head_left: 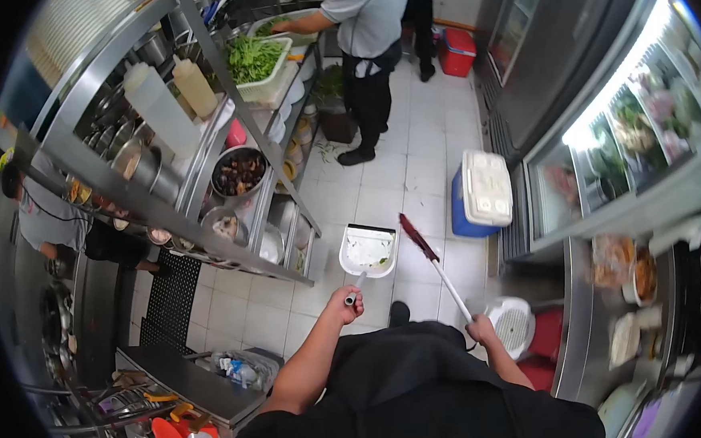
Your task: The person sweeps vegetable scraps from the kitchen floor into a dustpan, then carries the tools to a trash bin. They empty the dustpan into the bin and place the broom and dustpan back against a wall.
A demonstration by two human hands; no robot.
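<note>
My left hand is closed around the grey handle of a long-handled dustpan. The pan is white with a dark front lip, is low over the tiles ahead of me, and has a few green scraps inside. In my right hand is the white stick of a broom, gripped near its upper end. Its dark red bristle head points forward and slants away to the right of the pan. Small green bits are scattered on the tiled floor farther ahead.
A blue cooler with a white lid stands right, near a lit glass-door fridge. On the left runs a steel shelf with bowls, bottles and greens. One co-worker stands ahead; another person is at left. A white stool is beside me.
</note>
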